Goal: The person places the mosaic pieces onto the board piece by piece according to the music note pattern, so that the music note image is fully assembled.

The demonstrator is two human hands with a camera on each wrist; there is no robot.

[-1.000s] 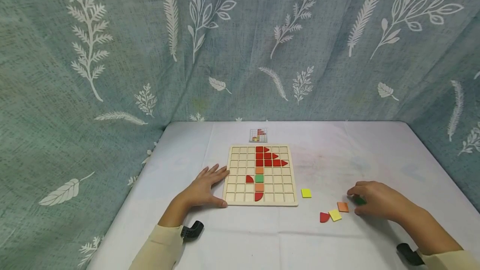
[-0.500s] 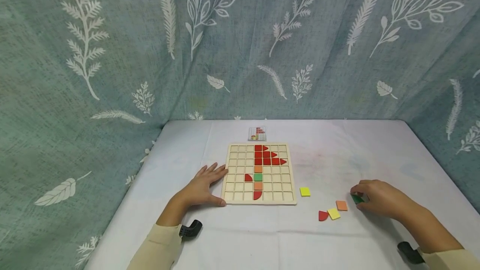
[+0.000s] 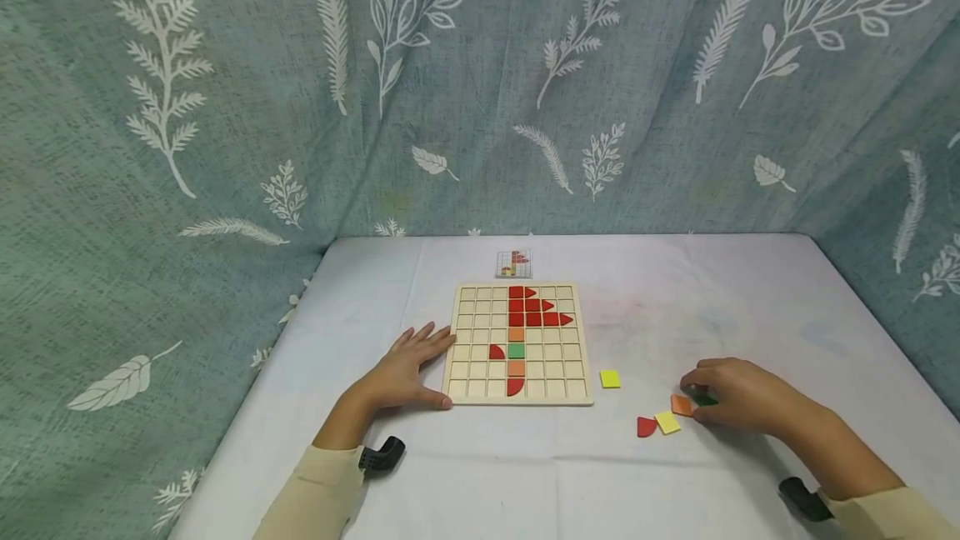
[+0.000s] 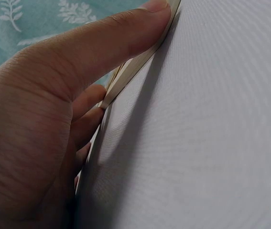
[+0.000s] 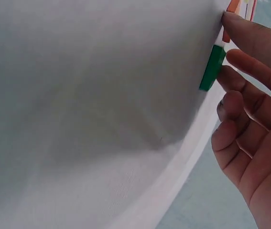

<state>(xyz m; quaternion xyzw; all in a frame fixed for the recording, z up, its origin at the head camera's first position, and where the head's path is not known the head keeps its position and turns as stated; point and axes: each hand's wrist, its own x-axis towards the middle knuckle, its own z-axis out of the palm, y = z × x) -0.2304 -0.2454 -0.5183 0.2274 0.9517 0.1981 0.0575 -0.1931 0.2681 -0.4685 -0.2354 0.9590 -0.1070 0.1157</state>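
Where the bent fingers of the right hand [image 3: 738, 394] come down near the white-covered desk [image 3: 450, 482], a green tile [image 5: 212, 68] sits between thumb and index finger. Fingertips reach one side of it; whether the thumb pinches it as well cannot be told. Just beside it, at the thumb tip, is an orange square tile [image 3: 681, 405], followed by a yellow square tile [image 3: 667, 422] and a red quarter-circle tile [image 3: 646, 427]. Another yellow square [image 3: 610, 379] lies apart from these, nearer a wooden grid board [image 3: 556, 352]. The two hands are well apart: fingers spread, the left hand [image 3: 401, 377] touches the board's left side, its thumb at the near corner. Set in the board are three red rows with pointed right ends, an orange square [image 3: 516, 334], a green square [image 3: 516, 351], a second orange one below, and two red quarter-circles. Near the board's far edge lies a small pattern card [image 3: 513, 263]. Behind the desk hangs a blue-green leaf-print curtain [image 3: 255, 90].
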